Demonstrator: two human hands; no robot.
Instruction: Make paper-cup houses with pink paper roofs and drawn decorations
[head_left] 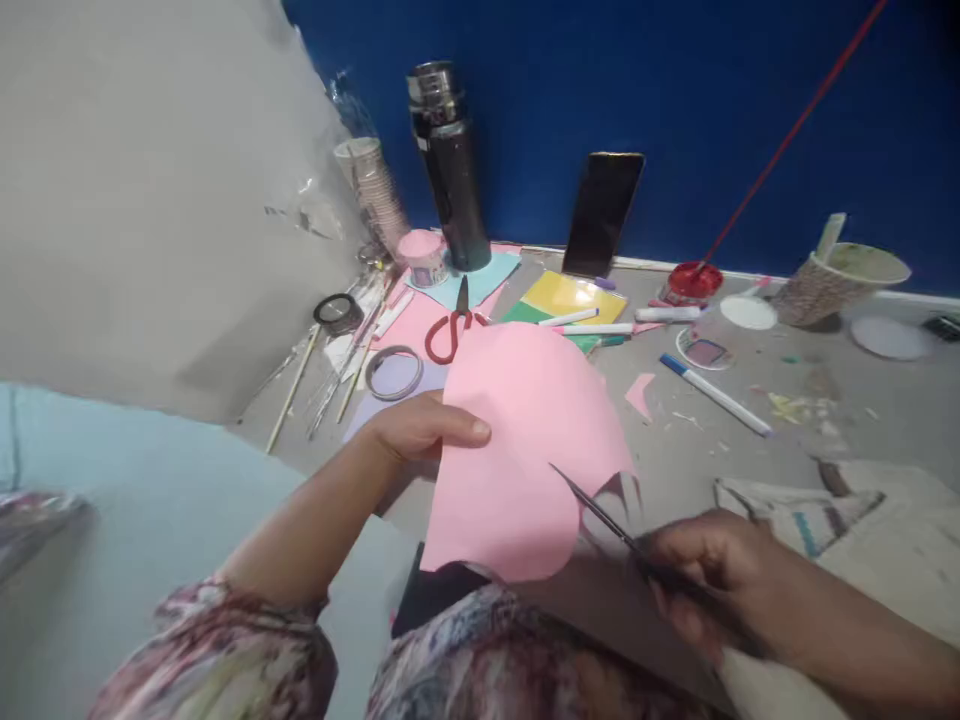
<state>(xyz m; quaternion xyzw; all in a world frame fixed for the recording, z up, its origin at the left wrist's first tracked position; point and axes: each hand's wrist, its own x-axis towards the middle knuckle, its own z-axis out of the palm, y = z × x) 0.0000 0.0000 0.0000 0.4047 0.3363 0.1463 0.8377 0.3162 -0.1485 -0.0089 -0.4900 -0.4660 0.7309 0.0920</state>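
My left hand (427,428) grips a pink sheet of paper (517,430) by its left edge, thumb on top and the other fingers hidden behind it. The sheet has a rounded outline at the top and a curved notch on its right side. In my right hand (712,560) is a pair of dark scissors (600,512), its handles mostly covered by the fingers. One blade lies over the pink paper near the notch, and a narrow curled strip of paper (634,492) hangs beside it.
Behind the paper lie red-handled scissors (450,330), a tape roll (394,373), black tape (337,313) and several markers (716,395). A dark flask (454,180), a phone (604,213), stacked paper cups (371,190) and a patterned cup (817,290) stand along the blue wall. A cloth (900,520) lies right.
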